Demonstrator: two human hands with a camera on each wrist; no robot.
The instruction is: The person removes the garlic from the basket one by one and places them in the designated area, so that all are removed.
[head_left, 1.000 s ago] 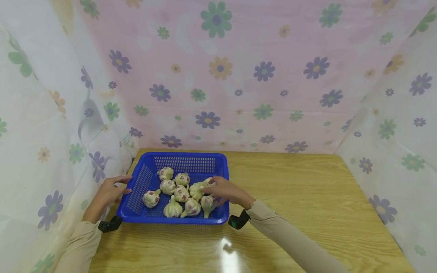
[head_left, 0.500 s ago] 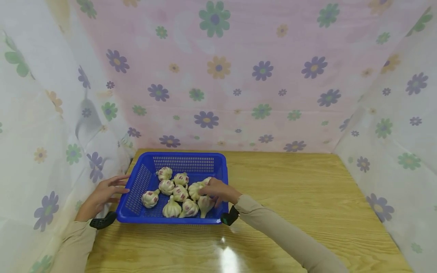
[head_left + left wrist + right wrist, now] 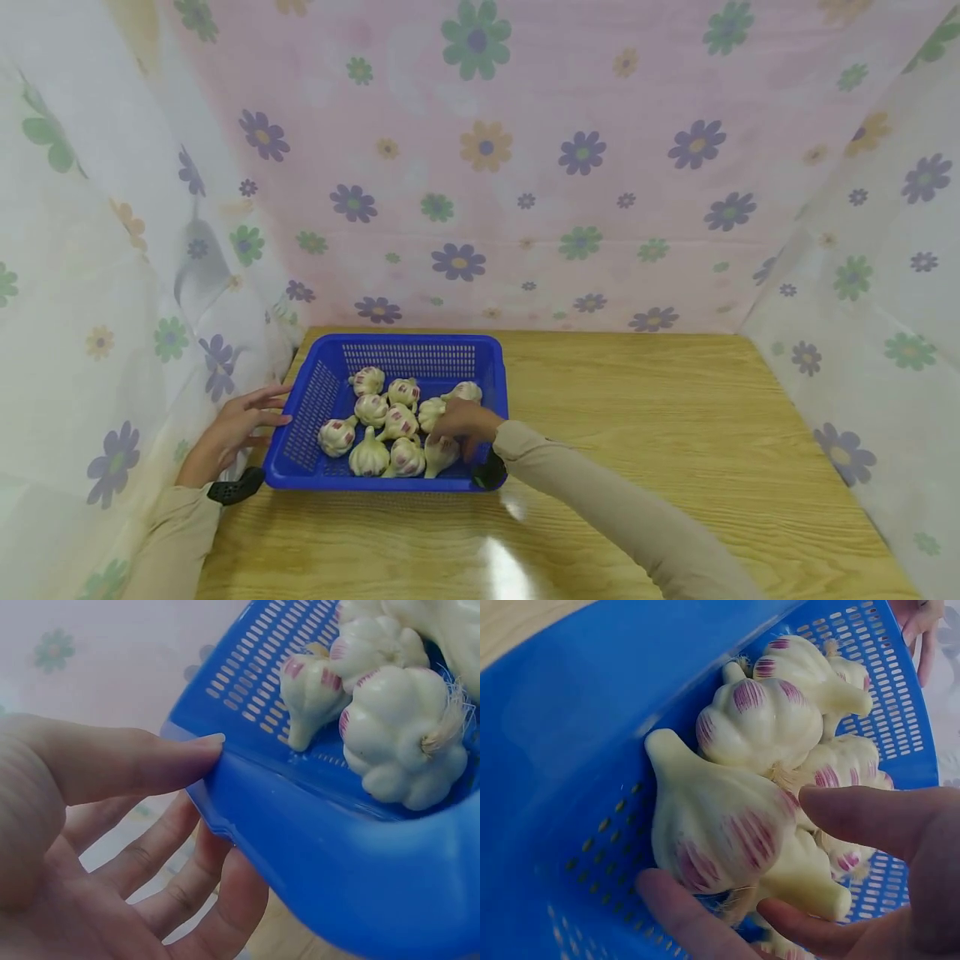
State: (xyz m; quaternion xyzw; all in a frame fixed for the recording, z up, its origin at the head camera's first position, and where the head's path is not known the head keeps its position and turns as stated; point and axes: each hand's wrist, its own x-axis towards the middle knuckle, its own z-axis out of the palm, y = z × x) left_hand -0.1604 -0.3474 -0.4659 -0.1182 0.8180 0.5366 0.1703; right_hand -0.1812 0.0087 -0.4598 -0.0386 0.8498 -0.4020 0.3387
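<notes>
A blue plastic basket [image 3: 382, 484] with slotted walls is set towards the left end of a wood-grained counter [image 3: 637, 417], and ten garlic bulbs [image 3: 369, 456] can be counted inside it. The bulbs are cream coloured and streaked with purple-red; most are clustered from the middle to the right of the basket, while one is placed near the left wall. The basket's left rim is pinched by the left hand [image 3: 236, 427]: the thumb is laid over the top edge and the other fingers are tucked beneath it, slightly apart. The right hand [image 3: 467, 418] is lowered into the basket's right side, with its thumb and fingers spread around one bulb [image 3: 716, 814] near the front right corner. The stem of that bulb is pointed towards the front wall; how firmly it is touched cannot be told. Both arms are covered by beige sleeves [image 3: 592, 483], and a black device [image 3: 236, 487] is worn at each wrist. The counter is backed by a pink cloth [image 3: 525, 225] and flanked by white cloth [image 3: 885, 400], all printed with purple, green and orange flowers.
</notes>
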